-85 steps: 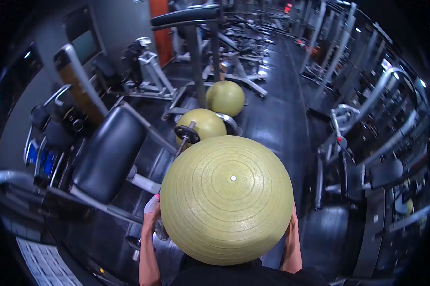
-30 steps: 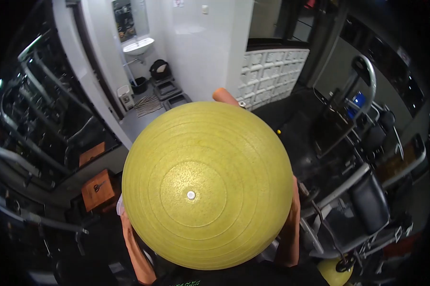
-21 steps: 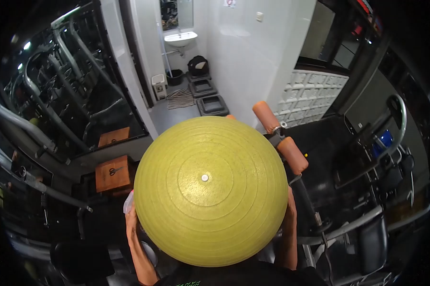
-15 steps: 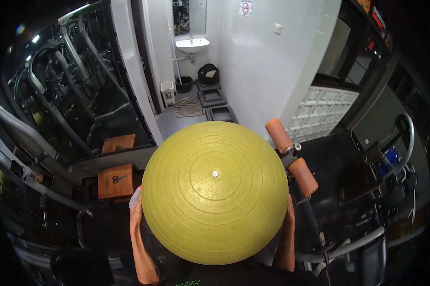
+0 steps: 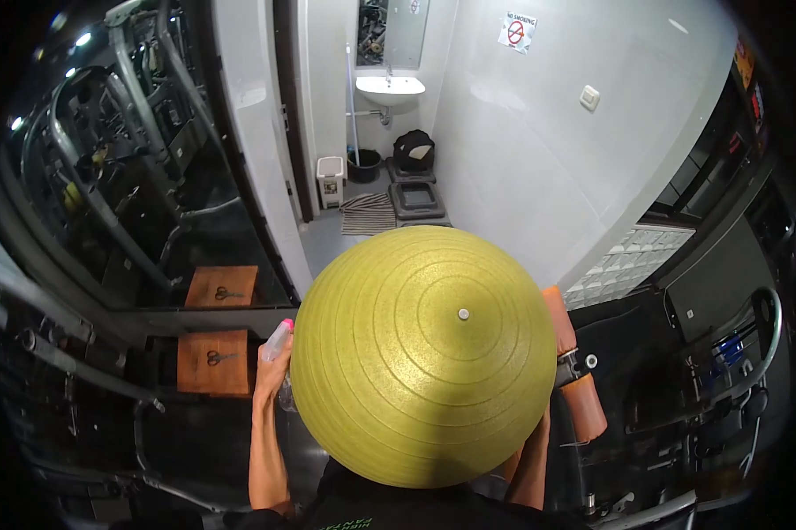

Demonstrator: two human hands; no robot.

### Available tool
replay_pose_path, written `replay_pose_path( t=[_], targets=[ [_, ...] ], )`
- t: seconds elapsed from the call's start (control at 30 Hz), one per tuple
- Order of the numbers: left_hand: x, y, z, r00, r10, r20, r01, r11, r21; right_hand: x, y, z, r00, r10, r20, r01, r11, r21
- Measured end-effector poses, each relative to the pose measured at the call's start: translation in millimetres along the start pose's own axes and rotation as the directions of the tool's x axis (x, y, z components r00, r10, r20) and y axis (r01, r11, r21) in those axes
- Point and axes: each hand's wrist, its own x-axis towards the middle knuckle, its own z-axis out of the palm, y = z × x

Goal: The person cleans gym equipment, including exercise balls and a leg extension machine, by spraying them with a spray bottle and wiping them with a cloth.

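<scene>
A large yellow-green exercise ball [image 5: 398,353] with ringed ridges and a small white plug fills the space before my chest, between my arms. At its left side my left hand [image 5: 272,369] is closed around a clear plastic bottle [image 5: 275,343] with a pink top. That hand lies close against the ball. My right arm [image 5: 532,455] runs up along the ball's right side, supporting it there. The ball hides the right hand's fingers.
Scissors [image 5: 224,358] lie on a wooden box [image 5: 193,371] at left, below a large mirror [image 5: 106,256]. Orange foam rollers [image 5: 585,408] of a gym machine stand close at right. Ahead are a sink [image 5: 391,86], striped mat [image 5: 369,215], bin [image 5: 331,181] and black step platforms [image 5: 418,201].
The view has turned and tilted, and the ball now sits further right in it. More of my left hand and the bottle shows. The ball now overlaps the orange rollers.
</scene>
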Motion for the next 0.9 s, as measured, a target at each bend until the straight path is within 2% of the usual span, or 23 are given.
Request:
replay_pose_path(
  t=[0.2,0.27,0.3,0.4,0.43,0.47,0.53,0.57,0.67,0.73,0.9],
  targets=[
    [123,-4,24,0.997,0.022,0.074,-0.02,0.999,-0.028,48,12,25,0.994,-0.02,-0.105,0.024,0.999,0.039],
    [160,-1,28,0.994,0.058,0.092,-0.049,0.994,-0.094,62,24,37,0.989,-0.058,-0.139,0.066,0.996,0.055],
    [179,2,28,0.992,0.013,0.124,-0.006,0.998,-0.062,74,30,41,0.986,-0.08,-0.148,0.088,0.995,0.052],
    [230,6,40,0.988,-0.012,0.157,0.013,1.0,-0.008,101,53,44,0.969,-0.142,-0.201,0.128,0.988,-0.082],
    [240,8,50,0.994,0.027,0.109,-0.022,0.999,-0.05,105,63,40,0.96,-0.159,-0.229,0.124,0.979,-0.16],
    [252,12,50,0.992,0.025,0.126,-0.02,0.999,-0.046,110,51,46,0.964,-0.165,-0.209,0.165,0.986,-0.017],
    [283,19,56,0.983,-0.021,0.183,0.017,1.0,0.019,122,33,66,0.96,-0.188,-0.21,0.217,0.968,0.125],
    [298,21,60,0.978,-0.035,0.206,0.028,0.999,0.039,129,29,73,0.961,-0.139,-0.239,0.182,0.969,0.168],
    [335,20,72,0.966,0.0,0.258,-0.014,0.999,0.052,150,0,97,0.958,-0.058,-0.28,0.123,0.967,0.224],
    [352,22,85,0.982,0.009,0.191,-0.009,1.0,0.0,171,-19,108,0.954,-0.018,-0.299,0.089,0.97,0.227],
    [420,-2,110,0.971,-0.038,0.237,0.041,0.999,-0.007,243,-52,136,0.946,0.003,-0.325,0.062,0.98,0.188]
  ],
)
